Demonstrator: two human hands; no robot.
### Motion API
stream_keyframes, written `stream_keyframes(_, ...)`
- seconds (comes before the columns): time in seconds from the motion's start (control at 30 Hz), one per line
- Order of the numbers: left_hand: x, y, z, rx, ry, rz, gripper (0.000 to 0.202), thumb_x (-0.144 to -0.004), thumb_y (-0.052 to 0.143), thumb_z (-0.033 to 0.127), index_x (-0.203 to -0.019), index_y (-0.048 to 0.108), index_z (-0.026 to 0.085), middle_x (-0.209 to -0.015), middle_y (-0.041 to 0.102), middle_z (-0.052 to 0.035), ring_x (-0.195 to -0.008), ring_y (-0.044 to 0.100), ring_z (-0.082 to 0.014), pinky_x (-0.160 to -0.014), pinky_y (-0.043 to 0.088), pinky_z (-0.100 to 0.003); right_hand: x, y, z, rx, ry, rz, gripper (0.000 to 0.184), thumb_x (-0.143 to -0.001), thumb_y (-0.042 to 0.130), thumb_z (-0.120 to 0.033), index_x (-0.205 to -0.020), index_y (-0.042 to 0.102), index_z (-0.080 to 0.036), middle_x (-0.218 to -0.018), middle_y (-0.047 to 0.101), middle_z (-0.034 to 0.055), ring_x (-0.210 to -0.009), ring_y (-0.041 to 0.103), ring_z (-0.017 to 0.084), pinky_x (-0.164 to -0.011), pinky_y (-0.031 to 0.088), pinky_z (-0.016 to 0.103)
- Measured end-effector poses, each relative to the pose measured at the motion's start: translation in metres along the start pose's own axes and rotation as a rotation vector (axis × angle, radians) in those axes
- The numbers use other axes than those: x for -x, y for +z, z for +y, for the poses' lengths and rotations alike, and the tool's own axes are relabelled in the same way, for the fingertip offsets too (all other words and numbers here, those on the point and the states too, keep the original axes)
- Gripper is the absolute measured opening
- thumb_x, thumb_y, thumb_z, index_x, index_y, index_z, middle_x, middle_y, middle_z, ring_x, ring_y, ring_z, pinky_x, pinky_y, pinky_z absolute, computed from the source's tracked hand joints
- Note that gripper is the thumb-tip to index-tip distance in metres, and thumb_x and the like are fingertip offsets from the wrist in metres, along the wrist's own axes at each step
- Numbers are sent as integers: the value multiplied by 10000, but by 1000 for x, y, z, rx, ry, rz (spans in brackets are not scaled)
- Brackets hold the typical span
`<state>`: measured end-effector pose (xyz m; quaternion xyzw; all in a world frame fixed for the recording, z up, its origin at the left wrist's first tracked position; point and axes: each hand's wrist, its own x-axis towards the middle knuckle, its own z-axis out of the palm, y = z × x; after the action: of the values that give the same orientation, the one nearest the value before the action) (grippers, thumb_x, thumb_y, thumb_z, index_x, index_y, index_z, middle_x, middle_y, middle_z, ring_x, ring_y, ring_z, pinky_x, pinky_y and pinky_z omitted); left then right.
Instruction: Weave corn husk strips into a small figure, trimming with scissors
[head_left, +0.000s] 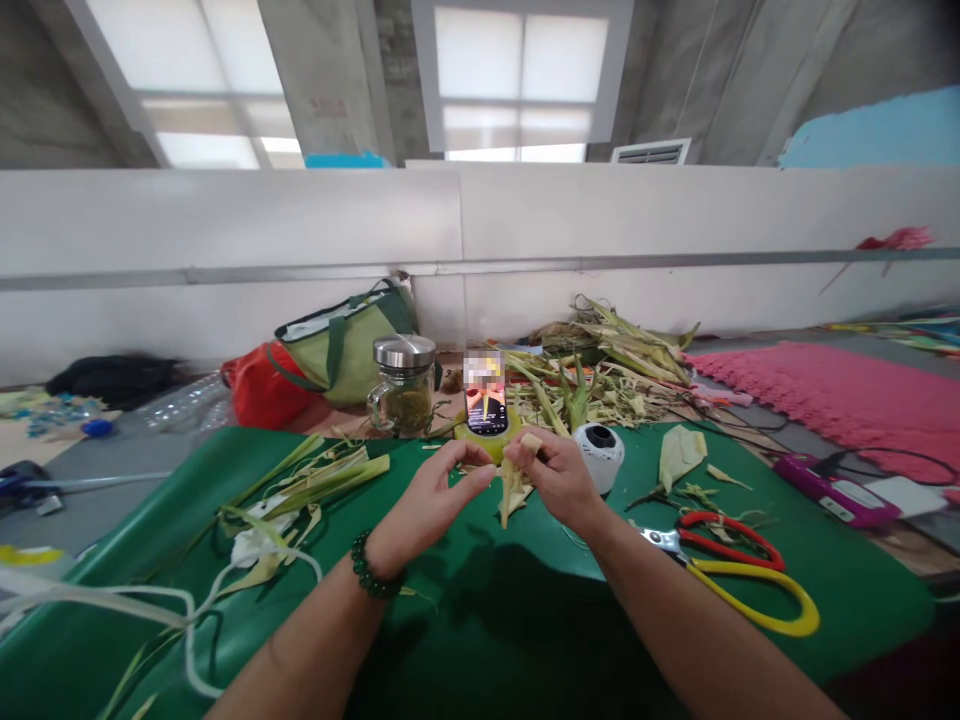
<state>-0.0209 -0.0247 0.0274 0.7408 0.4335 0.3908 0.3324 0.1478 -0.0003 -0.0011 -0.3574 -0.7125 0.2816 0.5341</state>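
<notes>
My right hand (564,480) pinches a folded strip of pale corn husk (513,488), its narrow end hanging down over the green mat. Beside it, my left hand (435,500) brings thumb and forefinger close together at the husk's left side. Whatever lies between those fingertips is too small to make out. A dark green bead bracelet circles my left wrist. Just behind both hands a phone (486,405) stands upright against a yellow roll (469,430), its screen lit. Close to my right hand sits a spool of white thread (600,458).
Scissors (720,560) with red and yellow handles lie right, below a loose husk piece (681,458). A lidded glass jar (405,385), green bag (345,345) and husk pile (585,385) stand behind. Left are husk strips (330,485) and a white cable (187,620). A purple device (836,490) lies far right.
</notes>
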Motion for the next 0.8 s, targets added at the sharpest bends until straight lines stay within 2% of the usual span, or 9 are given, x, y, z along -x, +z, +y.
stream_keyframes(0.1, 0, 3, 2, 121, -36, -153, 319, -733, 644, 354, -984, 617, 158, -940, 657, -64, -857, 597, -209, -782, 472, -317, 3, 6, 1, -4, -14, -76, 332, -821, 546, -434, -613, 521, -176, -575, 499, -17, -542, 450, 107, -510, 363, 225)
stream_keyframes(0.2, -2, 9, 0, 295, -45, -276, 305, -769, 613, 348, -991, 634, 140, -845, 666, -49, -733, 606, -176, -697, 486, -286, 6, 9, 1, -95, 24, -134, 339, -841, 523, -466, -658, 527, -181, -597, 517, -11, -524, 464, 105, -490, 371, 226)
stream_keyframes(0.27, -3, 10, -2, 316, -48, -246, 271, -798, 581, 369, -901, 659, 130, -724, 652, -31, -674, 593, -164, -673, 478, -276, 6, 6, 0, -144, 46, -150, 309, -846, 523, -471, -727, 535, -186, -604, 507, -20, -509, 452, 99, -470, 359, 221)
stream_keyframes(0.37, -4, 6, -6, 314, -81, -159, 291, -766, 616, 422, -784, 658, 135, -639, 631, -17, -624, 580, -155, -598, 460, -246, 3, -2, -4, -172, 125, -192, 271, -781, 629, -444, -819, 534, -193, -614, 503, -36, -512, 445, 93, -461, 345, 214)
stream_keyframes(0.47, -4, 3, -5, 344, -129, -164, 313, -718, 658, 452, -735, 639, 140, -609, 618, -8, -579, 565, -142, -522, 440, -218, 0, -9, -7, -242, 189, -283, 303, -735, 680, -433, -839, 529, -191, -639, 531, -30, -521, 471, 96, -464, 365, 215)
stream_keyframes(0.63, -1, -3, 0, 289, -115, -212, 284, -745, 638, 408, -657, 631, 138, -537, 598, 4, -524, 511, -107, -515, 415, -200, -1, -21, -10, -185, 113, -163, 284, -745, 676, -410, -844, 509, -204, -652, 525, -29, -559, 483, 105, -513, 390, 228)
stream_keyframes(0.8, -3, -7, 0, 347, -196, -176, 335, -741, 627, 468, -712, 632, 134, -567, 648, -20, -517, 535, -114, -513, 428, -210, -1, -27, -10, -142, 96, -170, 282, -747, 678, -409, -865, 530, -201, -632, 504, -39, -551, 482, 102, -514, 397, 229)
